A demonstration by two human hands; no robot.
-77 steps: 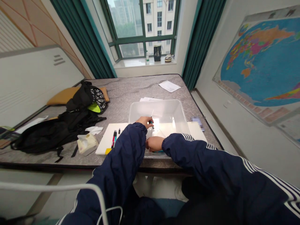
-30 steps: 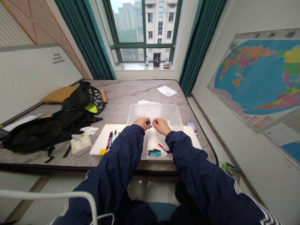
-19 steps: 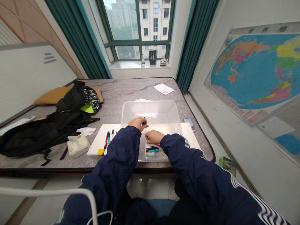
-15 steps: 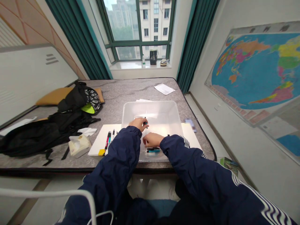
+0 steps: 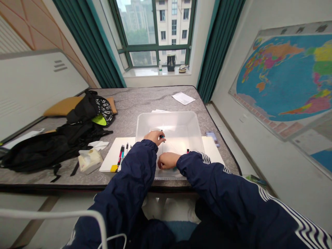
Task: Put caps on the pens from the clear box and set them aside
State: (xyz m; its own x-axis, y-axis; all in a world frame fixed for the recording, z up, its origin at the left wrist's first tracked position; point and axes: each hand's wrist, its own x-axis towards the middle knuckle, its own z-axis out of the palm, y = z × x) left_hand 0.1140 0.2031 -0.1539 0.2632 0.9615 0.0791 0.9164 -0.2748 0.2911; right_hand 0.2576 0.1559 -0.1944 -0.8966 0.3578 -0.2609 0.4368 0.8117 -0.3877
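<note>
A clear plastic bin (image 5: 169, 116) stands in front of me, and both hands are inside it. My left hand (image 5: 155, 137) is closed in a pinch on small dark and teal pens (image 5: 162, 136), whose ends stick out past the fingertips. Lower down, my right hand (image 5: 168, 160) has its fingers curled downward at the bin's near end. It covers the pens lying there; only a bit of teal shows beneath the palm. Whether it grips one is hidden. A dark pen end with red (image 5: 188, 151) shows beside my right cuff.
Left of the bin, several pens (image 5: 121, 154) lie on white board (image 5: 110, 155) with a yellow tab. A tissue pack (image 5: 90, 160), a black backpack (image 5: 52, 145) and a cap (image 5: 103, 110) lie farther left. White paper (image 5: 183, 98) lies at the back of the grey mattress (image 5: 145, 97).
My right hand has moved slightly down toward me, over the pens that showed below it before. My left hand stays in nearly the same place.
</note>
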